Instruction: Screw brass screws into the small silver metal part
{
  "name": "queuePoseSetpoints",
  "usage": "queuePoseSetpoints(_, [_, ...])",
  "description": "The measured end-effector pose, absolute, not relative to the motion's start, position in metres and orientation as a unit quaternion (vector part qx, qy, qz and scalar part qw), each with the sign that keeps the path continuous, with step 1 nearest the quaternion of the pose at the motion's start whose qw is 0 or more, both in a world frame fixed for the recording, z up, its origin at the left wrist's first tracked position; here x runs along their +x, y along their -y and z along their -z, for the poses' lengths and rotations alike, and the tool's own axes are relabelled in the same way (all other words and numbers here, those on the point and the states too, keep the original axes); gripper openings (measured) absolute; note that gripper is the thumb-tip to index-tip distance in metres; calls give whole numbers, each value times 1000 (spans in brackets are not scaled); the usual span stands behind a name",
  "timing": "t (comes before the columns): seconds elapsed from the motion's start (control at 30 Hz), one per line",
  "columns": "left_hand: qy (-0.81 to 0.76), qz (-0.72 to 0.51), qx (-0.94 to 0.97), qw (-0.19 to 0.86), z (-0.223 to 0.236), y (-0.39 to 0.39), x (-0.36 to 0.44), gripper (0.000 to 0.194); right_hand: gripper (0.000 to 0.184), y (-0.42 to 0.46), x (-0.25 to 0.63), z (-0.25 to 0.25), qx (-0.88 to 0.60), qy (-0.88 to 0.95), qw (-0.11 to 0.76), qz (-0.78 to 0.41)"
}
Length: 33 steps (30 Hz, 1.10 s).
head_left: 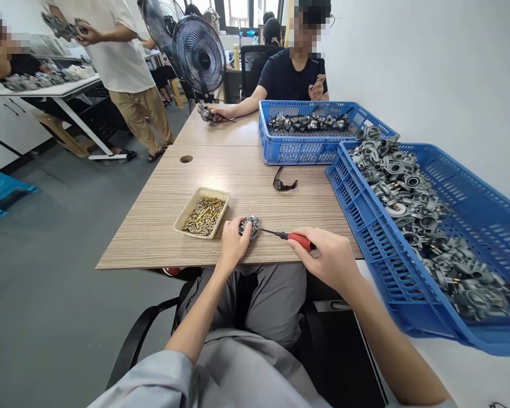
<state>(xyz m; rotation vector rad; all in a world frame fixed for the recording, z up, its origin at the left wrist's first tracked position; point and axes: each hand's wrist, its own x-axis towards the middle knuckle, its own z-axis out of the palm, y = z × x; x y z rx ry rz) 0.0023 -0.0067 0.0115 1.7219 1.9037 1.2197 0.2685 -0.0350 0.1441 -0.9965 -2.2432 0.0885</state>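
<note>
Presently, my left hand [234,241] clamps its fingers on a grey carburettor body [252,226] at the table [144,243]'s near edge; my right hand [331,255] grips a red-handled screwdriver [301,241], tip at the part. I judge this unit unfinished; whether the near blue crate [372,232]'s castings [412,181] are done, I cannot tell.

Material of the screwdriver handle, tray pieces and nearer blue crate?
Screwdriver handle: probably plastic or rubber; red, textured-looking grip. Tray pieces: likely brass, some silvery metal; shiny golden glints. Nearer blue crate: apparently molded plastic, slight sheen, slotted walls.
</note>
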Motion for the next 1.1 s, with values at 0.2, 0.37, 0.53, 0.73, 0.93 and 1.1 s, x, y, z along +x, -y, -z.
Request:
queuePoseSetpoints(0.2, [-661, -427, 598, 147, -10, 6, 2, 33, 23, 34, 265, -139, -373, 867, 327, -46])
queuePoseSetpoints(0.37, [-659, -431, 599, 144, -9, 6, 2, 33, 25, 35, 265, -139, -378, 866, 323, -45])
queuePoseSetpoints(0.53, [-660, -430, 599, 145, -9, 6, 2, 33, 28, 31, 269, -137, -396, 859, 323, -39])
queuePoseSetpoints(0.73, [-659, -431, 599, 147, -12, 7, 3, 32, 30, 4, 269, -98, -462, 836, 297, -10])
queuePoseSetpoints(0.93, [-648, -466, 574, 185, -15, 9, 1, 33, 32, -23, 272, -44, -492, 831, 261, 2])
queuePoseSetpoints(1.1, [-645, -480, 559, 202, -16, 11, -1, 37, 32, -38, 283, -13, -496, 833, 246, 3])
